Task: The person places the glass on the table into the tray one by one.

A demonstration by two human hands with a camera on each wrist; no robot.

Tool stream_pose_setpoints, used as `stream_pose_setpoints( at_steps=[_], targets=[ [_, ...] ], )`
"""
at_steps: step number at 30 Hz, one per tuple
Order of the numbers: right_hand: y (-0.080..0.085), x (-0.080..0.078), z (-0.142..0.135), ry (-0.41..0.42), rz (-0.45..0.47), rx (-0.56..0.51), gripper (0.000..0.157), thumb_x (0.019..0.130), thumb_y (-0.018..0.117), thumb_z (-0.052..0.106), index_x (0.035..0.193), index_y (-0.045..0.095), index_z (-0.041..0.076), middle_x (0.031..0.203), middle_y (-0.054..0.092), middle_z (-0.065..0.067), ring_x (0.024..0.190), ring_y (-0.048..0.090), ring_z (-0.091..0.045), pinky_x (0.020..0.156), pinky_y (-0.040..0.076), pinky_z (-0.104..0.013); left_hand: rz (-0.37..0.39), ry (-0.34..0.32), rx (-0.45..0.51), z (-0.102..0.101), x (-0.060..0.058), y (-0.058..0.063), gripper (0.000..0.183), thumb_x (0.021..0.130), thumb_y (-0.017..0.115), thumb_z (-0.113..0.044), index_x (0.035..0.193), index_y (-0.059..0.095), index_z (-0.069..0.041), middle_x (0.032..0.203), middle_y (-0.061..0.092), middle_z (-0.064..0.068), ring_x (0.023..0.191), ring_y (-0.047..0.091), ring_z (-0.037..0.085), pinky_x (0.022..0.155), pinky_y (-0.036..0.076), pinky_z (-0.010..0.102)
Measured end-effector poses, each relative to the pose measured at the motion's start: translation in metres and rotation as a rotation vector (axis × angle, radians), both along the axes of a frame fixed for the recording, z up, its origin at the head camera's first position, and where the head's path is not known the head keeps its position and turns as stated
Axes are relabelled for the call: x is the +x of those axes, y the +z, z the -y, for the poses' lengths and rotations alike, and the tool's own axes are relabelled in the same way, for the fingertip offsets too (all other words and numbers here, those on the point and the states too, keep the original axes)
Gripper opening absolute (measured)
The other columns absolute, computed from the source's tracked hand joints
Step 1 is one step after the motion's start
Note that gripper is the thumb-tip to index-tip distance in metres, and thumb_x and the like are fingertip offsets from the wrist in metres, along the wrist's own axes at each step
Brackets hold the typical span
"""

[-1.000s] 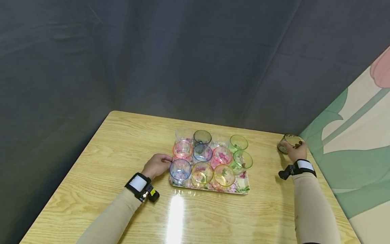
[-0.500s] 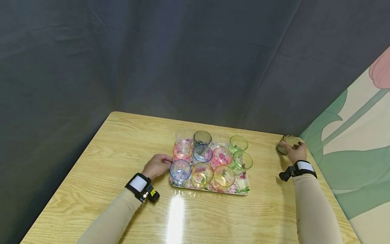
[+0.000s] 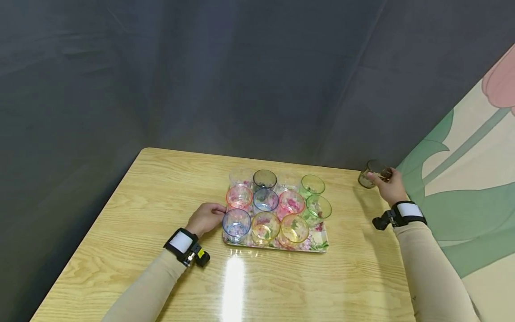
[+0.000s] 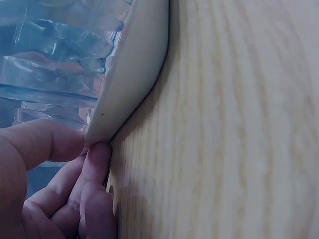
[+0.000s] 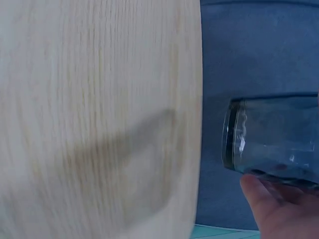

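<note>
My right hand grips a smoky brown drinking glass near the far right corner of the table. In the right wrist view the glass is off the tabletop, with its thick base showing and a finger along its side. My left hand pinches the left edge of a floral tray; in the left wrist view, thumb and finger meet at the tray's pale rim. Several clear tinted glasses stand on the tray in rows, among them a blue glass next to the left hand and a green glass.
The wooden table reaches back to a dark curtain. At the right is a wall hanging with a large flower print. A bright light reflection lies on the table in front of the tray.
My right hand has raised the brown glass and shifted it slightly away and left; its shadow now falls apart from it on the table. The left hand stays at the tray's edge.
</note>
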State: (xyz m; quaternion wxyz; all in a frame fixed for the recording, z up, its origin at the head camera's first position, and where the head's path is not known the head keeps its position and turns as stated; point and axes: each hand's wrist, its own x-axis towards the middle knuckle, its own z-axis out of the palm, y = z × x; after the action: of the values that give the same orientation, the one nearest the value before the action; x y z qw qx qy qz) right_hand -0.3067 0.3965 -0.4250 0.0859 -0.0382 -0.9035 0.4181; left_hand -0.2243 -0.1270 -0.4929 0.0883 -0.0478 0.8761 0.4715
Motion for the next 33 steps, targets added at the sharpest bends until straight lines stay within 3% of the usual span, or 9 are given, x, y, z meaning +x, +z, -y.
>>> stream_pose_setpoints(
  at_steps=[6,11,15,18,23,33],
  targets=[
    [0.012,0.01,0.005,0.048,-0.019,0.067,0.065,0.089,0.051,0.043,0.127,0.036,-0.007,0.109,0.041,-0.012,0.087,0.042,-0.017,0.061,0.04,-0.018,0.002,0.006,0.007,-0.002,0.0,0.0,0.022,0.079,0.065,-0.019,0.099,0.07,-0.011,0.089,0.068,0.003,0.08,0.059,0.015,0.075,0.048,0.035],
    [0.02,0.028,0.012,0.105,-0.002,0.101,0.076,0.088,0.054,0.043,0.14,0.026,-0.006,0.126,0.043,-0.023,0.1,0.045,-0.017,0.074,0.042,-0.02,-0.001,0.007,0.008,-0.001,0.0,-0.001,0.022,0.079,0.066,-0.019,0.099,0.07,-0.011,0.089,0.068,0.003,0.08,0.059,0.015,0.076,0.047,0.035],
    [0.026,0.045,0.019,0.181,0.012,0.092,0.078,0.088,0.056,0.038,0.143,0.02,-0.003,0.13,0.042,-0.023,0.097,0.046,0.001,0.072,0.04,-0.006,0.001,0.004,0.011,-0.001,0.0,-0.002,0.022,0.079,0.066,-0.018,0.099,0.07,-0.01,0.089,0.068,0.003,0.08,0.059,0.015,0.076,0.047,0.036],
    [0.03,0.057,0.024,0.256,0.009,0.078,0.07,0.088,0.059,0.031,0.141,0.026,-0.001,0.129,0.045,-0.019,0.098,0.048,0.005,0.073,0.04,-0.003,0.007,0.009,0.011,-0.001,-0.001,-0.001,0.022,0.079,0.066,-0.019,0.099,0.07,-0.011,0.09,0.068,0.003,0.081,0.059,0.016,0.076,0.047,0.035],
    [0.037,0.075,0.031,0.39,-0.017,0.085,0.061,0.085,0.064,0.018,0.135,0.035,-0.001,0.126,0.048,-0.02,0.104,0.052,-0.002,0.076,0.045,-0.009,0.006,0.013,0.002,-0.002,-0.002,-0.001,0.021,0.08,0.065,-0.019,0.099,0.069,-0.011,0.09,0.068,0.003,0.081,0.059,0.016,0.076,0.046,0.035],
    [0.037,0.105,0.047,0.668,0.074,0.012,0.056,0.083,0.065,0.009,0.126,0.032,-0.005,0.124,0.045,-0.028,0.111,0.05,-0.006,0.078,0.051,-0.02,0.013,0.021,0.013,-0.002,-0.001,-0.001,0.022,0.079,0.066,-0.021,0.098,0.07,-0.012,0.089,0.068,0.003,0.08,0.059,0.016,0.074,0.046,0.034]
  ],
)
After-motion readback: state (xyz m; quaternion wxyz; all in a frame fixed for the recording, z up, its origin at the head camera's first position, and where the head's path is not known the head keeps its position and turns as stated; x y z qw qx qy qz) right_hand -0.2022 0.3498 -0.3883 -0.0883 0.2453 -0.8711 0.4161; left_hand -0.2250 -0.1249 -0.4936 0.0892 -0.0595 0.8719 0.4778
